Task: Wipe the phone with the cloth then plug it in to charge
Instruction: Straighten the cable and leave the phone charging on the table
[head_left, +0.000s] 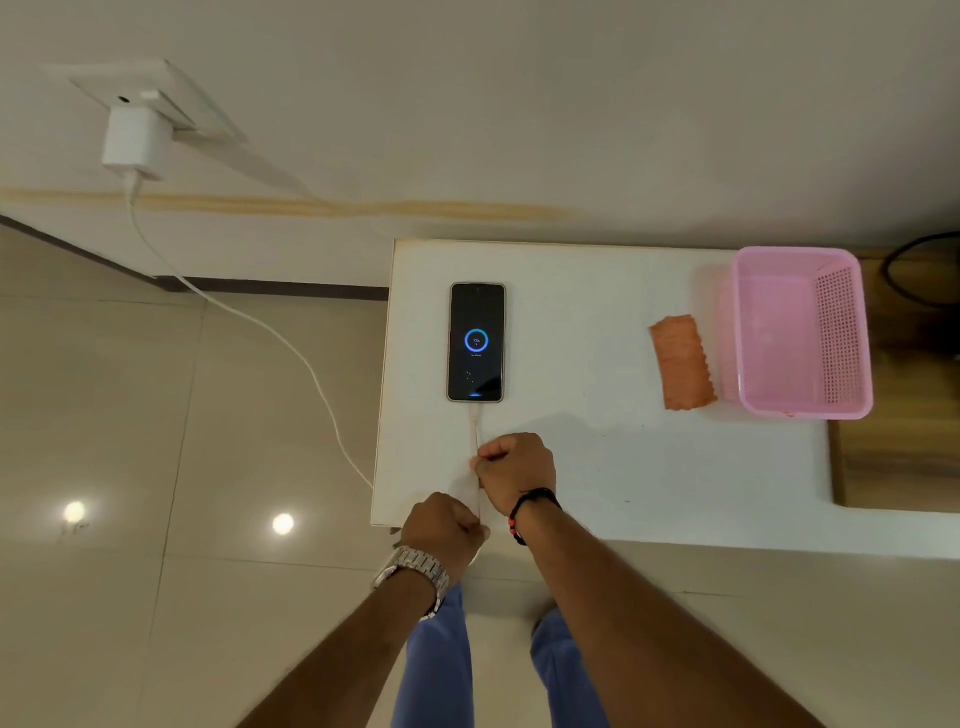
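Observation:
A dark phone (477, 343) lies face up on the white table (597, 467), its screen lit with a blue charging ring. A white cable (291, 343) is plugged into its near end and runs off the table's left edge up to a white charger (136, 143) in a wall socket. My right hand (514, 470) pinches the cable just below the phone. Near the table's front edge, my left hand (441, 530) is closed on the same cable. A folded orange cloth (681, 364) lies to the right of the phone.
A pink plastic basket (802, 332) stands right of the cloth, at the table's right side. A wooden surface (904, 415) with a dark cord lies beyond it. Glossy floor tiles (156, 467) spread to the left; the wall is close behind the table.

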